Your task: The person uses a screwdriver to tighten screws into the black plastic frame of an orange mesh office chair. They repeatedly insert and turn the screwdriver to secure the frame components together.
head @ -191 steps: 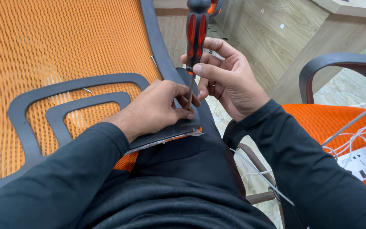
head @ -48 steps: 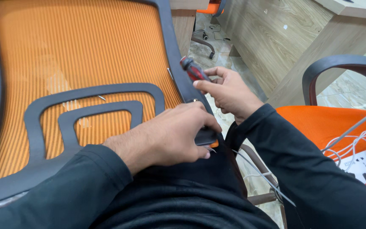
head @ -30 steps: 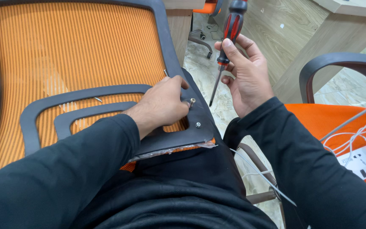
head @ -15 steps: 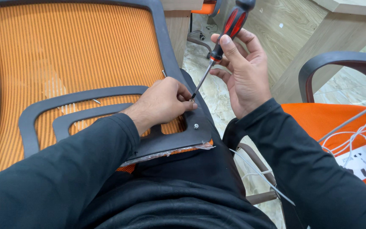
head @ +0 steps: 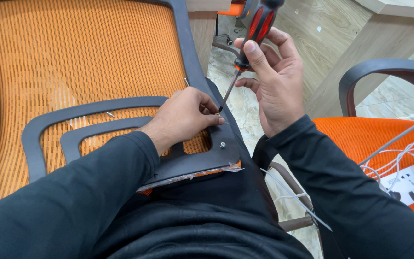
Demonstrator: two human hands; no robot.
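The screwdriver (head: 254, 29), red-and-black handled, was held in the right hand (head: 274, 86), which was closed round the handle with the thumb laid along it. Its slim steel shaft ran down and leftward to a screw (head: 217, 113) at the edge of the black plastic bracket (head: 202, 156). The left hand (head: 183, 117) rested on that bracket, fingertips pinched at the screw beside the tip. A second screw (head: 222, 144) sat seated lower on the same plate.

The tool appeared light and rigid; the ribbed handle offered the sure grip, the bare shaft a slippery one. The screw looked small and easily dropped. The bracket seemed stiff, the orange mesh backrest (head: 87, 52) behind it yielding.

The backrest lay across the lap. The handle's top was cut off by the frame, and the fingers largely hid the screw head. To the right stood an orange chair (head: 374, 129) carrying a white power strip (head: 410, 184) with cables
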